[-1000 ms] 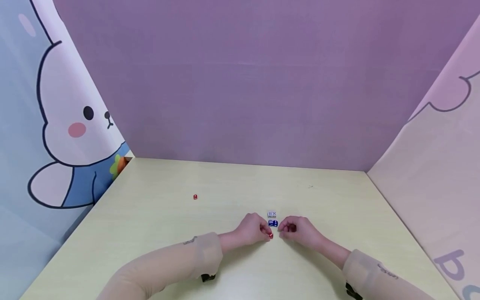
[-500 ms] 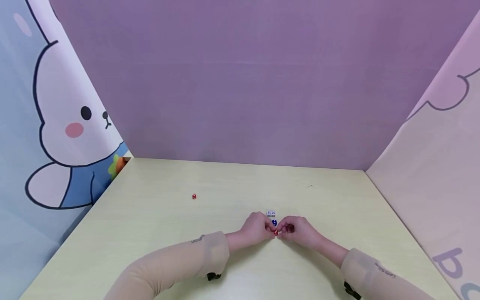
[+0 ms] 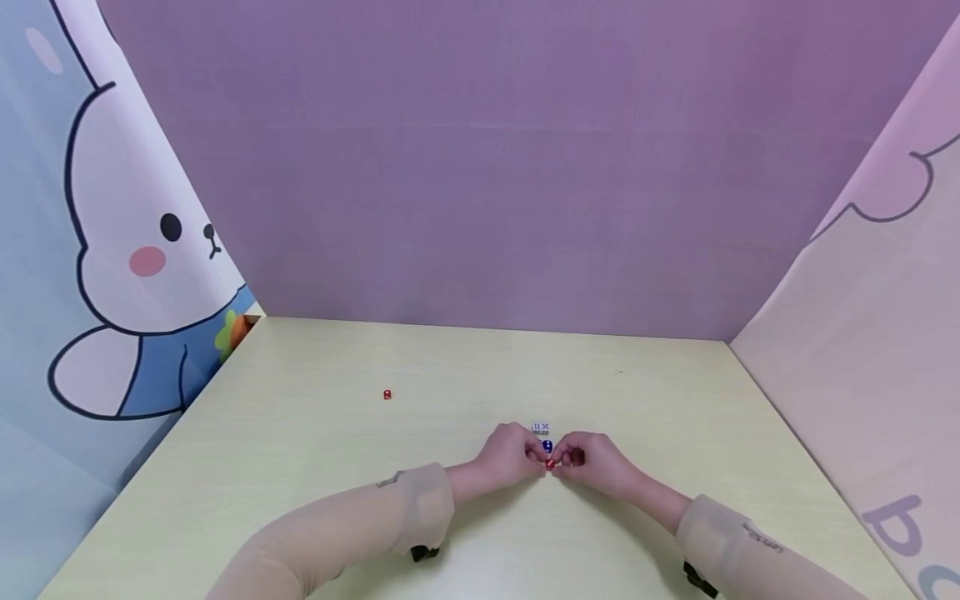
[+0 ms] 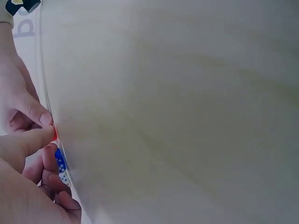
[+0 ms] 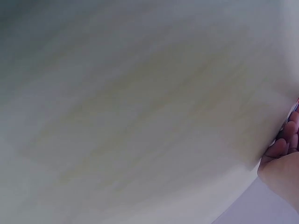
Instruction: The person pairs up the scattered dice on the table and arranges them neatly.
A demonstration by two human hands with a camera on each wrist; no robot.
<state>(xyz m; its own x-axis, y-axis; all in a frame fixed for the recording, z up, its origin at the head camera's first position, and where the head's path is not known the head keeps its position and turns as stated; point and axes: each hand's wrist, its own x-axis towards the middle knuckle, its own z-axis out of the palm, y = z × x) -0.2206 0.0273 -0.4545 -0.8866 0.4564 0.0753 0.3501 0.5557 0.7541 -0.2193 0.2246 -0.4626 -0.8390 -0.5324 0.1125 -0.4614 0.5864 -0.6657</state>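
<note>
Between my two hands, near the middle of the table, is a small red die (image 3: 550,465). My left hand (image 3: 512,455) pinches it from the left with thumb and forefinger. From the other side my right hand (image 3: 595,461) has its thumb and fingertips on the same die, the other fingers curled in. Just behind are blue dice (image 3: 547,446), partly covered by the left fingers, and beyond them white dice (image 3: 541,427) in a row. In the left wrist view the fingertips of both hands meet over the red die (image 4: 54,134); the right wrist view barely catches the right hand (image 5: 285,163).
Another red die (image 3: 387,394) lies alone farther back on the left of the pale table (image 3: 322,358). A purple partition (image 3: 480,167) rises along the back edge. Printed cloths hang at both sides, with a cartoon rabbit (image 3: 135,233) on the left.
My left hand has carried the red die slightly right and back to the right fingertips, hiding part of the blue dice. In the last half second, both hands have hardly shifted.
</note>
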